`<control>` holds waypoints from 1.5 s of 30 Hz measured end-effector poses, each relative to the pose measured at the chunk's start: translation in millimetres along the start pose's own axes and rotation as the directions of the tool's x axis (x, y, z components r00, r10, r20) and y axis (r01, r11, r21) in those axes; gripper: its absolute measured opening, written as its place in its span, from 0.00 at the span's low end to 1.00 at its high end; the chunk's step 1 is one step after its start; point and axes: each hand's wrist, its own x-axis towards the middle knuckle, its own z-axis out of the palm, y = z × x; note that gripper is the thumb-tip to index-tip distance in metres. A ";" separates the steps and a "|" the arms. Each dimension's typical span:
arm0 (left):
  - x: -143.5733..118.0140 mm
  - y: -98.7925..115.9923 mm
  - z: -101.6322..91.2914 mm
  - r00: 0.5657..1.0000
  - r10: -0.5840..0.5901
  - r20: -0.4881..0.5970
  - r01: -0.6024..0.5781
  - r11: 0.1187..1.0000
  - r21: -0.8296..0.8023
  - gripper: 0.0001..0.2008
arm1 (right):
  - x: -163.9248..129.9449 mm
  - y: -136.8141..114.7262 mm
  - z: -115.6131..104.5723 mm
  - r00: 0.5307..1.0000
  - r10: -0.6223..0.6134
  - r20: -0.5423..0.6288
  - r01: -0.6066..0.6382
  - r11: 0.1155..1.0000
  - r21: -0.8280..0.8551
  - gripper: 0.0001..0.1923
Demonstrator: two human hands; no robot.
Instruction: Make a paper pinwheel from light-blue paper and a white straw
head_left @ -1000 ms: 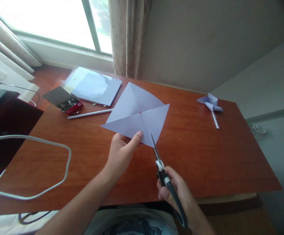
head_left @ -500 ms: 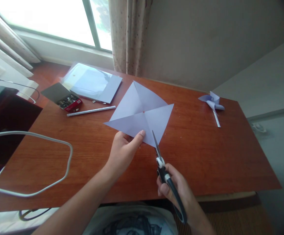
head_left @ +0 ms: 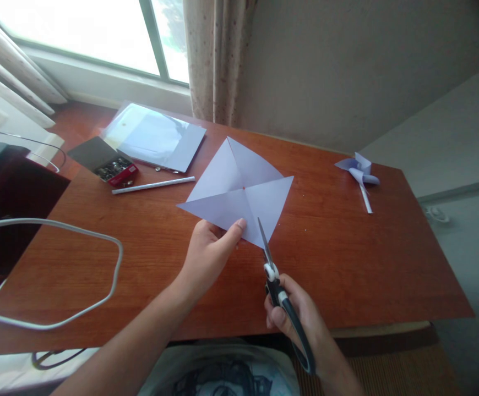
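A square sheet of pale paper with diagonal creases, slits at its corners and a small red dot in the middle is held above the table. My left hand pinches its near edge, thumb on top and fingers mostly hidden below. In my right hand is a pair of scissors with dark handles. Their blades straddle the near corner of the paper, one blade lying over the top and pointing towards the red dot.
A finished paper pinwheel lies at the right of the brown table. Further left are a rolled paper stick, an open box of metal pins and a plastic sleeve with sheets. A white cable loops over the left side.
Hardly anything differs. The paper has shifted very slightly to the right, while both hands and the scissors keep nearly the same place.
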 end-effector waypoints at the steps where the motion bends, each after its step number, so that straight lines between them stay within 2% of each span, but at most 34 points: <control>1: -0.1 -0.1 0.1 1.000 0.000 0.001 0.000 1.000 0.004 0.12 | 0.1 -0.4 -0.1 1.000 0.000 0.002 0.000 1.000 -0.003 0.30; 45: -0.1 4.9 2.0 0.999 -0.031 -0.009 0.031 0.999 0.041 0.11 | -1.6 -2.3 1.6 1.000 0.024 -0.014 -0.024 0.999 0.039 0.29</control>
